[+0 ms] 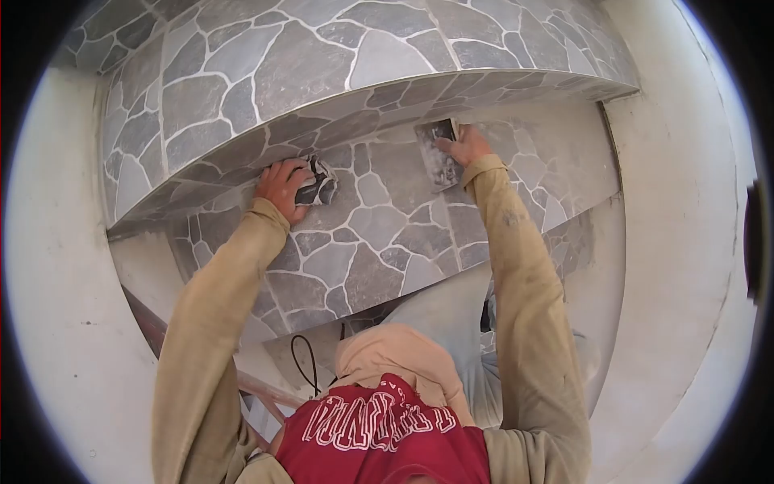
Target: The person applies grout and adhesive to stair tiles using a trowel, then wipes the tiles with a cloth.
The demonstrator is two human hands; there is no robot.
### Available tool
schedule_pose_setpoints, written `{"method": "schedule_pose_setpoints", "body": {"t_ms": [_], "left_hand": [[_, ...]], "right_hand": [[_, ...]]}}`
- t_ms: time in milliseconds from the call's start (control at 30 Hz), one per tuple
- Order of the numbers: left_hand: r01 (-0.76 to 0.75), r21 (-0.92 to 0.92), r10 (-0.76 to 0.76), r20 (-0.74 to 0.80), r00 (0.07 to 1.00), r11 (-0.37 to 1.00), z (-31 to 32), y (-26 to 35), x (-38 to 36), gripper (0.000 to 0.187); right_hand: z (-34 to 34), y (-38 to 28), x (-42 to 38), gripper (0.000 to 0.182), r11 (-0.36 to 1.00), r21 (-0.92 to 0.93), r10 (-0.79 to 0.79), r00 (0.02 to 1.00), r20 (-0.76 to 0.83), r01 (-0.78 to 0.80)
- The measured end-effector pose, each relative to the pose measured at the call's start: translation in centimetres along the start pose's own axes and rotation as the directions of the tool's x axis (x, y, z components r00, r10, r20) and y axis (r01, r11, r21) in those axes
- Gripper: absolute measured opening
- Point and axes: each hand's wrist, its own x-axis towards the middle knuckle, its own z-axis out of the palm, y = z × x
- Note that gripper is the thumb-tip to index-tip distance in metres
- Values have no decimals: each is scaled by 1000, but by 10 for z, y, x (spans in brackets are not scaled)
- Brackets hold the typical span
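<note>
My left hand (282, 187) rests on the stone-patterned tile tread (375, 226), its fingers curled over a crumpled black-and-white rag (319, 184). Farther right, my right hand (466, 147) grips a flat rectangular grout float (438, 165). Grey smears cover the float, and its darker part shows near my thumb. The float lies against the tile, close to the foot of the riser. Pale joint lines run between the grey stone shapes around both hands. A dusty, whitish film spreads over the tile to the right of the float.
A higher tiled step (306, 56) curves across the top, its edge overhanging the riser. Plastered walls (673, 242) flank both sides. Below the tread's front edge are my legs, a thin black cable loop (303, 359) and a reddish metal bar (270, 391).
</note>
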Motion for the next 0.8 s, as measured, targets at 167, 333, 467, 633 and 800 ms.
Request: {"method": "schedule_pose_setpoints", "body": {"t_ms": [167, 333, 467, 633, 800], "left_hand": [[4, 8, -4, -3, 1000, 1000, -1, 0, -1, 51], [-43, -1, 43, -46, 998, 999, 2, -4, 2, 51], [13, 9, -13, 42, 999, 1000, 0, -3, -4, 58], [-4, 35, 3, 23, 1000, 999, 0, -3, 4, 59], [-10, 5, 10, -22, 1000, 1000, 2, 1, -1, 53]], "right_hand": [[-11, 4, 7, 57, 993, 103, -52, 999, 11, 50], [-4, 27, 25, 62, 991, 135, -35, 997, 70, 25], [-1, -10, -2, 69, 989, -71, -128, 991, -31, 126], [1, -68, -51, 48, 883, -350, -220, 935, 279, 313], [64, -82, -113, 26, 727, -539, -400, 901, 170, 425]]}}
